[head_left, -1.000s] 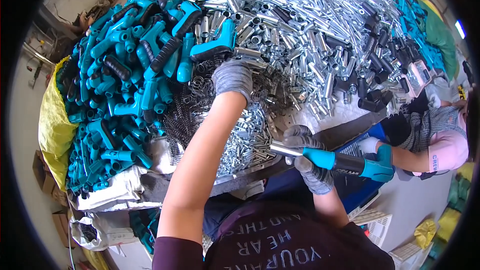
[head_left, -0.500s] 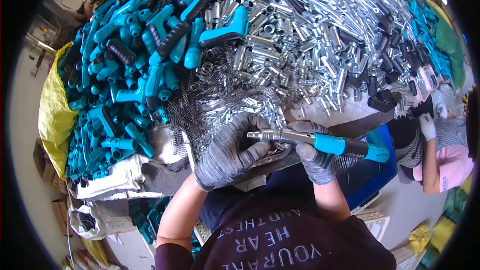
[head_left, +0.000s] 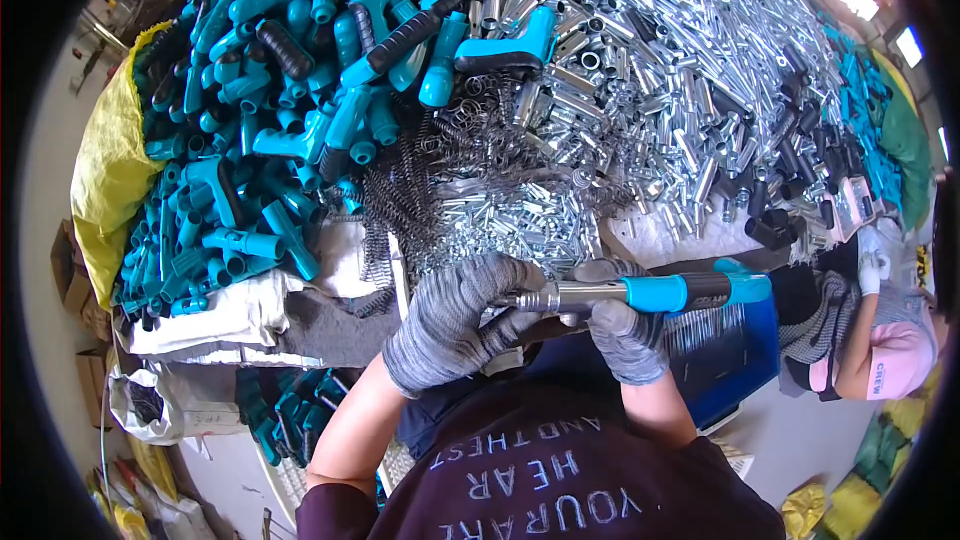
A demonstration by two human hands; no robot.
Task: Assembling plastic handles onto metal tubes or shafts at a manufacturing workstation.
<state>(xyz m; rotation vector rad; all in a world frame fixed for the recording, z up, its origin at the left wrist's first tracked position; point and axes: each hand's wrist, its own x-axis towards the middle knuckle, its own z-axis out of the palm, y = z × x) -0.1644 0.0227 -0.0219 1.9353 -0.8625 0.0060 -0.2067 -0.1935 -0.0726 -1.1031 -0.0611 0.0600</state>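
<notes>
I hold a hand tool with a silver metal tube and a teal-and-black handle [head_left: 700,292] nearly level in front of my body. My left hand [head_left: 455,315], in a grey knitted glove, is closed around the tube's left end and hides its tip. My right hand [head_left: 630,340], gloved alike, grips the tool where the metal tube [head_left: 590,293] meets the teal part, with its thumb on the near side. The handle sticks out to the right past that hand. Just beyond my hands lie small metal pins [head_left: 510,230] and dark coil springs [head_left: 400,190].
Teal-and-black handles [head_left: 290,70] are heaped at the left beside a yellow sack [head_left: 115,160]. Shiny metal tubes [head_left: 690,50] cover the far middle and right. A blue crate [head_left: 745,365] stands below the table's edge. At the right another person [head_left: 900,340] in pink works with gloved hands.
My left hand has closed over the tool's narrow metal tip, which showed before. The handle end has risen, leaving the tool closer to level. The whole view has shifted slightly.
</notes>
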